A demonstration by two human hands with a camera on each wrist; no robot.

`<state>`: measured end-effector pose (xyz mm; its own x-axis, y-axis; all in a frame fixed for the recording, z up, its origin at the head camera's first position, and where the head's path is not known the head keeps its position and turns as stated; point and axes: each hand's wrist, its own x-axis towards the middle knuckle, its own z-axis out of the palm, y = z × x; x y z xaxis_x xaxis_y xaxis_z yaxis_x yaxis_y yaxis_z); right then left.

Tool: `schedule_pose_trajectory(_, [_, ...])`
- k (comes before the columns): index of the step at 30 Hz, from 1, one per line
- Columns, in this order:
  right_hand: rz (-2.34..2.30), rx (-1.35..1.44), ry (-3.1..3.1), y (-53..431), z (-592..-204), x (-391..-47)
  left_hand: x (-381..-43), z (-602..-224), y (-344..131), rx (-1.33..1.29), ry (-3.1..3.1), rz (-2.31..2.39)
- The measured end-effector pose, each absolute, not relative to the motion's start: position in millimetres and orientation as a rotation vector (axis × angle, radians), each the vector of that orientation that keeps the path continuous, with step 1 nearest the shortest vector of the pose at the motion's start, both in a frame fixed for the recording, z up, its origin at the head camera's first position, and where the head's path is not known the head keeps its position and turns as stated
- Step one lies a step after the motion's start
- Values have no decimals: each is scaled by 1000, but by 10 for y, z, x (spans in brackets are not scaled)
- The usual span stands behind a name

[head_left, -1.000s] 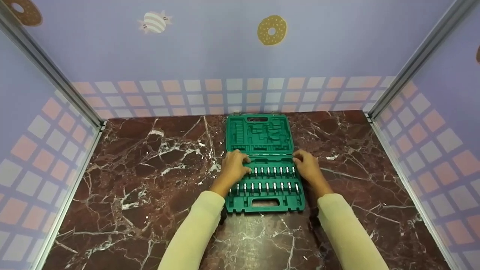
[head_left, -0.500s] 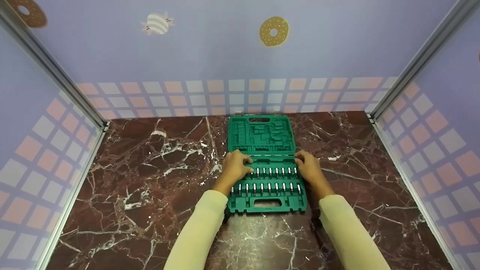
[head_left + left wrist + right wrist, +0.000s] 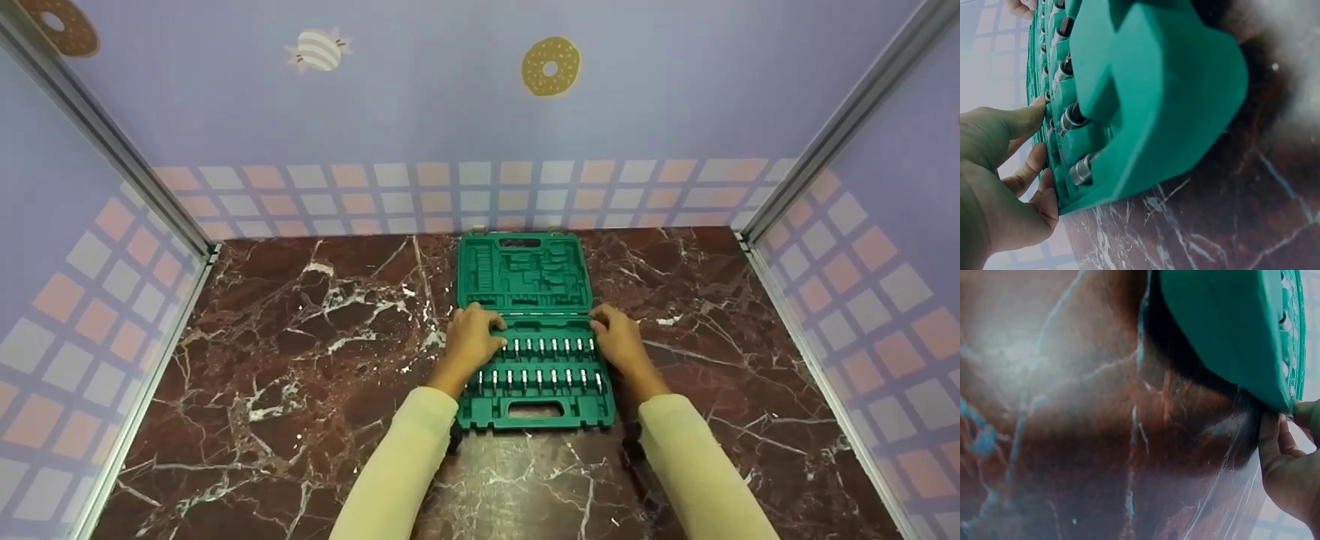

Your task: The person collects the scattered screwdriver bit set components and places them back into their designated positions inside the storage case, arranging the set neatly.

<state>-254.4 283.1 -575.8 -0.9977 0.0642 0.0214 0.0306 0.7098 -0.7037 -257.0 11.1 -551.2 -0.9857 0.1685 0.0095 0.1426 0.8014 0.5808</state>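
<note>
A green plastic socket-set case [image 3: 480,411] lies unfolded on the marbled tabletop, its moulded lid [image 3: 489,274] toward the back wall. Two rows of silver bit sockets [image 3: 554,381] sit in the near half. My left hand [image 3: 471,336] grips that half's left side near the hinge; in the left wrist view its thumb lies over the upper row and its curled fingers [image 3: 1047,208] meet the edge. At the opposite side, my right hand [image 3: 621,341] pinches the case's edge by the hinge. The right wrist view shows fingertips [image 3: 1270,424] beneath that edge.
Dark red marbled tabletop [image 3: 315,375] surrounds the case. A patterned back wall [image 3: 420,112] rises close behind the lid. Side panels with metal corner posts [image 3: 825,112] bound the table left and right.
The whole head view has shifted slightly. Both hands keep the same places on the case, and the sockets look unchanged.
</note>
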Motion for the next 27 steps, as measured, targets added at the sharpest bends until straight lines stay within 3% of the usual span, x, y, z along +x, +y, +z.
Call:
schedule_pose_trajectory(9, [1041, -69, -2777, 2776, -5782, -2492, -2552, -5537, 116, 338, 2947, 978])
schedule_pose_trajectory(18, [994, -27, -2632, 2634, -5718, -2542, -2635, -5468, 73, 327, 2849, 1349])
schedule_pose_trajectory(27, [1145, -10, -2734, 2574, -5633, -2787, -2887, -5397, -14, 73, 2917, 1420])
